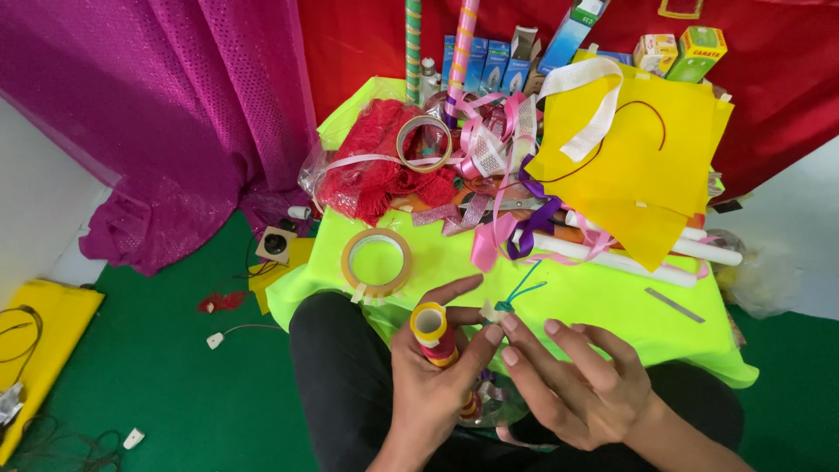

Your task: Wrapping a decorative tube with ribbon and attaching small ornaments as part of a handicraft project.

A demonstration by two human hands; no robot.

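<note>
Striped tube's (434,336) lower end behind left hand (433,385)

Both forearms are bare and sleeveless, nails unpainted, legs in black trousers (341,376).

Green floor (183,385), white wall (35,201) at left, magenta sequinned curtain (175,105) beside red drape (367,44), neon-yellow covered table (603,306).
</note>
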